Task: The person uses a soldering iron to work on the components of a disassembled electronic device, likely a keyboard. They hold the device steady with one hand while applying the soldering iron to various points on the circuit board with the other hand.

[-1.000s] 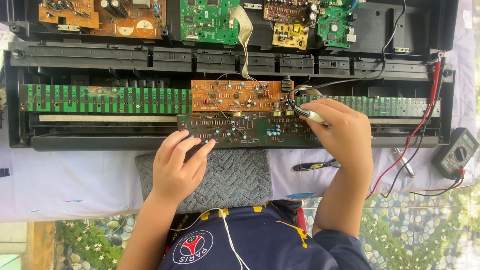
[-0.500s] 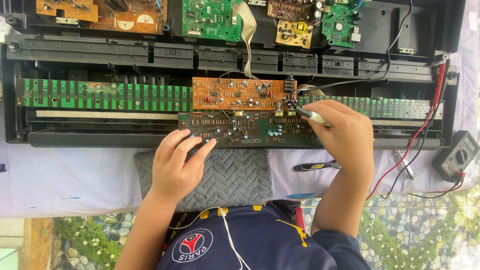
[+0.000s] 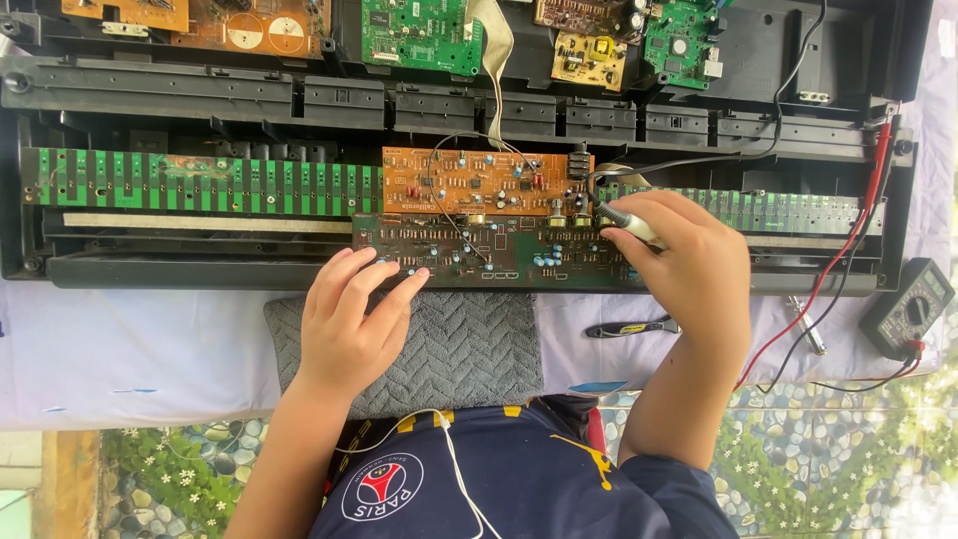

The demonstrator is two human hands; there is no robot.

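An opened black keyboard chassis [image 3: 200,269] lies across the table, with long green contact strips [image 3: 200,180] inside. In its middle sit an orange circuit board [image 3: 469,182] and a dark green circuit board [image 3: 479,250]. My left hand [image 3: 349,319] rests with fingertips on the front edge of the dark green board, above a grey towel [image 3: 469,344]. My right hand [image 3: 689,269] grips a pen-like soldering tool [image 3: 624,222], its tip touching the right end of the boards.
More circuit boards [image 3: 419,35] lie in the raised lid at the back. A multimeter [image 3: 913,304] with red and black leads [image 3: 848,250] sits at the right. A small screwdriver [image 3: 629,327] lies on the white cloth [image 3: 130,349] near my right wrist.
The view has shifted slightly. Both hands stay in nearly the same places on the boards.
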